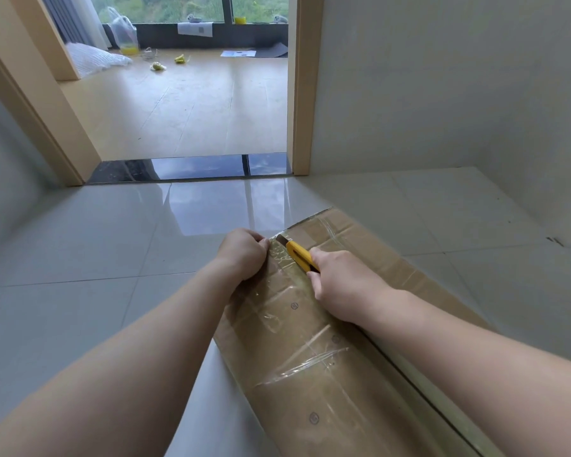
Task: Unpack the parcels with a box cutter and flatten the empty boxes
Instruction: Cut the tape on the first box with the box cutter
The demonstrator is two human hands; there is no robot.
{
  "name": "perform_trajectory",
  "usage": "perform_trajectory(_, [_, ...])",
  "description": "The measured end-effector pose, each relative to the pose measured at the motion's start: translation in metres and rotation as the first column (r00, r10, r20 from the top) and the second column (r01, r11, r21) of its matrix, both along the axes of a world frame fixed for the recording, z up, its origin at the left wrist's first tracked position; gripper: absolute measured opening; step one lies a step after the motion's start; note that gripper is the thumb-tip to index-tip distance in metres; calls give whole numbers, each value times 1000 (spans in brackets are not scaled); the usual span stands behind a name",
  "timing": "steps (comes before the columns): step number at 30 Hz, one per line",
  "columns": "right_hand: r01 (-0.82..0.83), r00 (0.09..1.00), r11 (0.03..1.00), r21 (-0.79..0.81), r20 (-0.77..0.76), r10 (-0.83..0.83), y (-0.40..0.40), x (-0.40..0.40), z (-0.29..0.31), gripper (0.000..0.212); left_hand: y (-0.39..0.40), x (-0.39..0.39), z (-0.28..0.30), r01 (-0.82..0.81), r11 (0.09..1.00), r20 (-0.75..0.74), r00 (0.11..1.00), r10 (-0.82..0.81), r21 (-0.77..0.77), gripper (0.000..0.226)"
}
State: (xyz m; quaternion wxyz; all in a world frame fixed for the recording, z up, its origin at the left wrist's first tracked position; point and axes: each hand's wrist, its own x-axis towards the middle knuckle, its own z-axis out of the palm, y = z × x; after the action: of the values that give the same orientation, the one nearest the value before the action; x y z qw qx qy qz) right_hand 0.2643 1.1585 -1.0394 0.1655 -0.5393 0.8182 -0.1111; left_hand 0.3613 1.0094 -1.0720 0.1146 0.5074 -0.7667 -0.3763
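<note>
Long taped cardboard box (314, 351) lies flat on the tiled floor (80, 252). Right hand (340, 285) grips a yellow box cutter (300, 255), blade at the far-end tape seam. Left hand (244, 253) is curled, pinching the box's far corner.

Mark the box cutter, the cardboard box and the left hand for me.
box cutter (300, 255): head view, on its yellow body.
cardboard box (314, 387): head view, on its taped top face.
left hand (244, 253): head view, on its back.
</note>
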Motion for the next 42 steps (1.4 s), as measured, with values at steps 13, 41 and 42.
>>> perform_trajectory(13, [-32,999,999,42,26,31,-15,-7,1,10,-2,0,-10,1,999,-31,1000,-2,-32,22])
perform_trajectory(41, [-72,996,997,-23,-63,70,-6,-3,-6,10,0,3,-7,-32,999,-102,994,29,-33,22])
perform_trajectory(42, [-70,995,997,-29,-76,68,-6,-1,-7,13,1,4,-7,-29,999,-105,994,25,-34,22])
